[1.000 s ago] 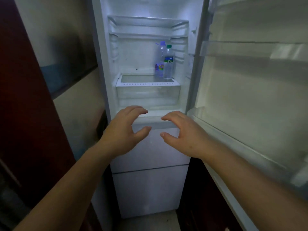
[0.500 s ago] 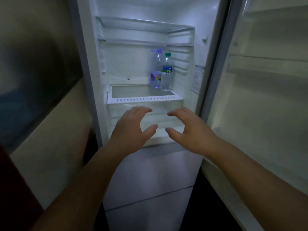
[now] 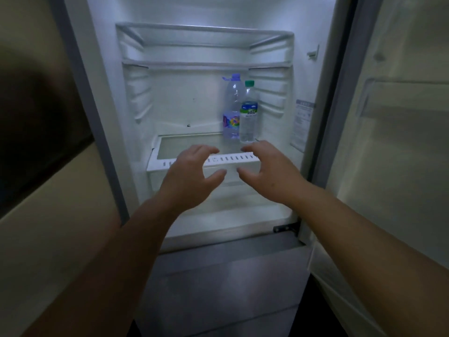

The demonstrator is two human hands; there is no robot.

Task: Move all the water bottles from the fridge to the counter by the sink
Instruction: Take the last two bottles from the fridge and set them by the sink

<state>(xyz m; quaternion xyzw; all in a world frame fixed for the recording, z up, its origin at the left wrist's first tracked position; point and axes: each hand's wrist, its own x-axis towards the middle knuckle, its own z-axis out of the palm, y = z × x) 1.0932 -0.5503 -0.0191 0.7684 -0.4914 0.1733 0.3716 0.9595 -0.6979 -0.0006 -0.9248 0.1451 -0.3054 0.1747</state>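
2 bottles: purple-cap bottle (image 3: 232, 110) touching green-cap bottle (image 3: 248, 117), shelf (image 3: 194, 144), unmoved.
Hands: my left hand (image 3: 192, 176) & right hand (image 3: 269, 171) spread, empty, nearer fridge (image 3: 170, 93) vs 0.5 s ago.

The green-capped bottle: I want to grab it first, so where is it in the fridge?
In the head view the green-capped bottle stands upright at the shelf's right rear, just right of the purple-capped bottle.
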